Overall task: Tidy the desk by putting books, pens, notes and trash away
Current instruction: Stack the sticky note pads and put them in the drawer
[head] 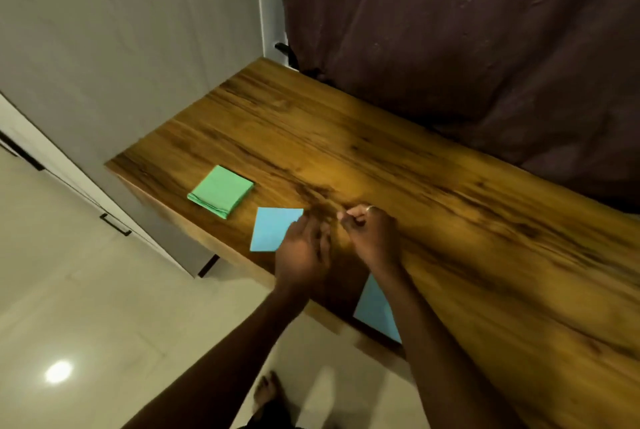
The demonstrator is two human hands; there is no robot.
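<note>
- Where are the notes?
- Green pad (221,191) near the table's (450,186) left end, 1 blue note (272,229) just beside it, 1 blue sheet (374,311) at the front edge.
- Hands?
- My left hand (304,248), fingers loose, overlaps the blue note. My right hand (370,231) is curled and blurred; I can't tell if it holds anything.

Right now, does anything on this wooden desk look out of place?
One blue paper square lies askew beside the green note pad; another blue square sits at the desk's near edge, partly under the right forearm.
</note>
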